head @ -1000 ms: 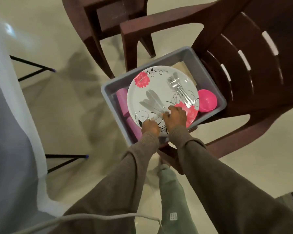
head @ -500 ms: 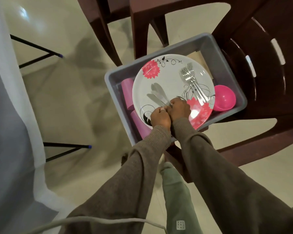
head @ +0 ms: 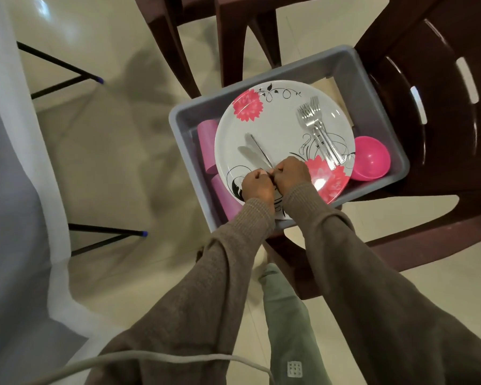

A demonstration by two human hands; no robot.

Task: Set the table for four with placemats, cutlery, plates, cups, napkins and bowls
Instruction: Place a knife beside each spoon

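Both hands meet at the near rim of the plate (head: 278,126): the left hand (head: 257,186) and right hand (head: 292,173) curl around the handles of the knives (head: 254,152), whose two visible blades fan toward the plate's centre. A loose bundle could slip and clatter back, since the handles are gathered unevenly. Right of the knives lie roughly four forks (head: 318,129). Beside the plate, inside the grey bin (head: 184,118), are two purple cups (head: 207,145) and one pink bowl (head: 371,158).
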